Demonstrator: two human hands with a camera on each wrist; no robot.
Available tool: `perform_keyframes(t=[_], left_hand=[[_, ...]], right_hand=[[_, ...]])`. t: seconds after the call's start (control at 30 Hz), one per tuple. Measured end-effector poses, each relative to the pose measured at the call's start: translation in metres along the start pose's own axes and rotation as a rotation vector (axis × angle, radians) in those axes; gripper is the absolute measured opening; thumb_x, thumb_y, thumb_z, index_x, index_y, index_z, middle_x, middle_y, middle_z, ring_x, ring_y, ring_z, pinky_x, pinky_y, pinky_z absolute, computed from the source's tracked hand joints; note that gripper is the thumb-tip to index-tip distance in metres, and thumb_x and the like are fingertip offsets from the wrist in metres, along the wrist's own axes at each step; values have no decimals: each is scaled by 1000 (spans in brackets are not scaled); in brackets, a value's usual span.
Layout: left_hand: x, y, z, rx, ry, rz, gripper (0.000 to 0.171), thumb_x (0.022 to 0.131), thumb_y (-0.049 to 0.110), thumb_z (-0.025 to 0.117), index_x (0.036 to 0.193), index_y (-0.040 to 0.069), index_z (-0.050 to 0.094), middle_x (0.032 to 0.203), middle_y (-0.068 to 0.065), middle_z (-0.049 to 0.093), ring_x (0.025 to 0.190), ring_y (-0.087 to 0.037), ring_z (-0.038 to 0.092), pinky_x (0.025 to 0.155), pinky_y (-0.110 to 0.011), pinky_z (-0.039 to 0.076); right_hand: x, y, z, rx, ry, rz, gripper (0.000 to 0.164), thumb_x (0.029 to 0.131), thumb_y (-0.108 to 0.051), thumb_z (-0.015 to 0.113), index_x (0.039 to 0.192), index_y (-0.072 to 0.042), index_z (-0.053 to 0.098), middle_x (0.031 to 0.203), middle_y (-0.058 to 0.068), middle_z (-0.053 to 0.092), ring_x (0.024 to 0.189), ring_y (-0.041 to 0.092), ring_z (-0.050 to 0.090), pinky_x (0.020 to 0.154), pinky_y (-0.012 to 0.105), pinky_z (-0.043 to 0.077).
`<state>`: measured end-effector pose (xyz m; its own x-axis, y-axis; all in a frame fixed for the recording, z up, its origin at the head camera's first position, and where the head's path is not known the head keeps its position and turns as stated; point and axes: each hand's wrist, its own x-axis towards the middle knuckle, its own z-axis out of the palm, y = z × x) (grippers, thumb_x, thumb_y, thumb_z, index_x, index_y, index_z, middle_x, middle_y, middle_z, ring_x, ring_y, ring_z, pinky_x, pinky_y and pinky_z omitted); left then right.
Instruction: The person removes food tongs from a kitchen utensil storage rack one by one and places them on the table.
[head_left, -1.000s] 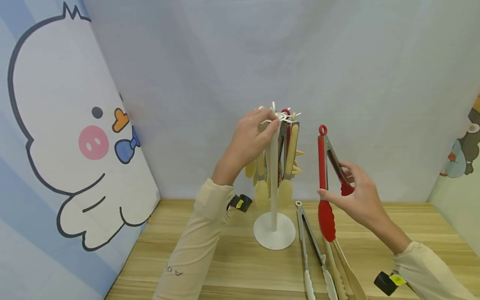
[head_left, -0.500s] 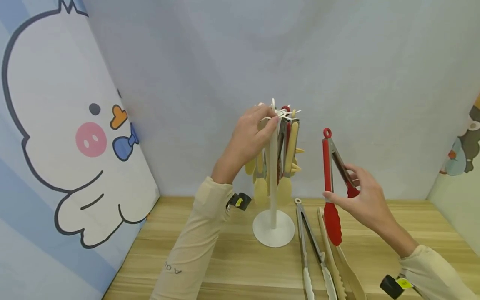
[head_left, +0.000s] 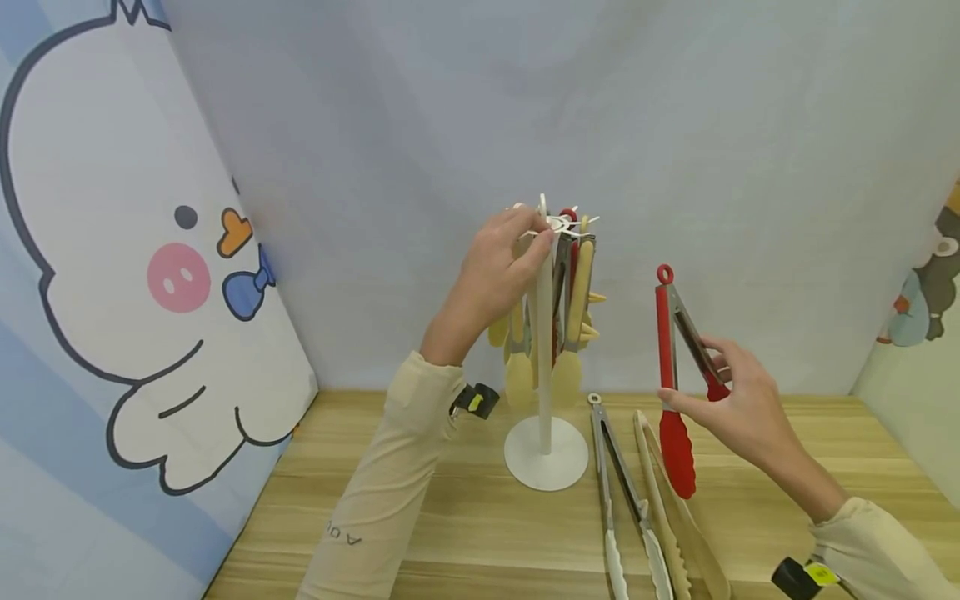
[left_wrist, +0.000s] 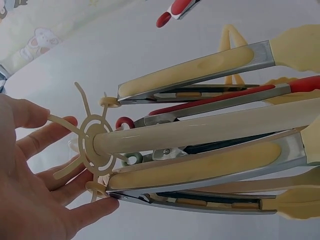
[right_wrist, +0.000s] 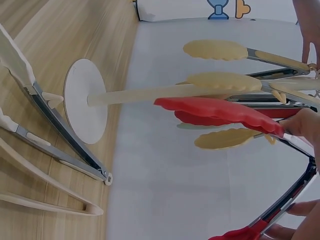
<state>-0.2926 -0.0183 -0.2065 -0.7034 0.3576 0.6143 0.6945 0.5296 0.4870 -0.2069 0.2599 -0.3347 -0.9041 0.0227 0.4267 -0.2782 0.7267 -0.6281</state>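
My left hand (head_left: 487,275) is at the top of a white rack (head_left: 546,375), its thumb and fingers at one of the thin hooks (left_wrist: 65,122) round the top ring. Yellow tongs (head_left: 581,300) and other tongs with red handles (left_wrist: 215,100) hang from that rack. To the right of it, my right hand (head_left: 742,408) holds red-handled tongs (head_left: 665,350) above the table, thumb on one arm and fingers on the other. They are spread apart, with the ring end up and the red scalloped heads (right_wrist: 215,110) down. The left palm partly hides the hooks in the head view.
Tongs with white tips (head_left: 603,450) lie on the wooden table (head_left: 450,533), right of the rack's round base (head_left: 546,467). Beige tongs (head_left: 656,483) lie beside them, under the held pair. A pale curtain (head_left: 420,125) stands behind, and a cartoon panel (head_left: 90,250) at the left.
My right hand has shifted a little to the right and down with the red tongs. At the rack's top, the left hand has kept its place.
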Motion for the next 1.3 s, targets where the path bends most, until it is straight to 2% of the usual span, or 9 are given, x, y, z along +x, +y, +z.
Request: perform_keyframes(t=[0.47,0.67,0.83,1.0,1.3], left_hand=[[-1,-1,1,8,6,10,21,97,23,46,99,10,62,117,-1,61,134,-21,34,109,-38,25],[-1,-1,1,6,11,16,20,97,22,46,99,9,61,114,-2,61,126,-21,42,103,-36,31],[-2,-1,1,-1,14,17,20,98,22,46,99,10,61,115,-2,61,134,-22,34,109,-37,25],[-2,-1,1,1,9,17,21,98,23,45,99,10,61,115,-1,61,134,-20,33,108,-38,26],[-1,-1,1,20,8,18,20,98,22,45,99,10,60,113,-2,60,121,-20,44,100,-37,34]], right_hand=[[-5,10,-6,-45,-3,25,78,76,-38,78,137,-4,42,103,16,52,87,29,49,60,36,39],[-7,14,-9,-60,-14,42,79,77,-39,77,137,-2,41,103,18,51,84,30,49,58,35,40],[-8,19,-10,-77,-27,55,81,77,-40,77,137,0,41,104,21,51,82,32,49,57,34,39],[-9,23,-10,-88,-33,62,81,76,-40,77,136,1,41,102,21,51,82,30,47,57,34,37],[-13,30,-9,-98,-48,88,80,77,-42,76,135,1,43,97,19,51,81,29,45,56,34,37]])
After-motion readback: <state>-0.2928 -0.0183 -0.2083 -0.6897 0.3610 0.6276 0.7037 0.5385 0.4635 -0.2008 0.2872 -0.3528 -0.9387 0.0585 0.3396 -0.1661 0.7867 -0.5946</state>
